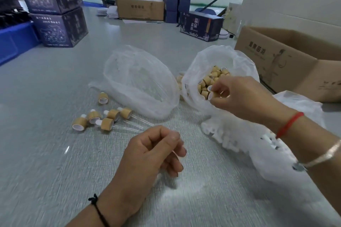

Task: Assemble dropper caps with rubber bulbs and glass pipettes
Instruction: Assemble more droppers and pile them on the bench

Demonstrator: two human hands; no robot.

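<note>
Tan bamboo-look dropper cap (pixel 212 96) pinched by right hand (pixel 239 97) in bag; may slip. Left hand (pixel 153 155) curled, contents unclear.

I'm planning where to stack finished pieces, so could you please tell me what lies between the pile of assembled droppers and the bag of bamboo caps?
In the head view, a crumpled clear plastic bag lies between them.
</note>
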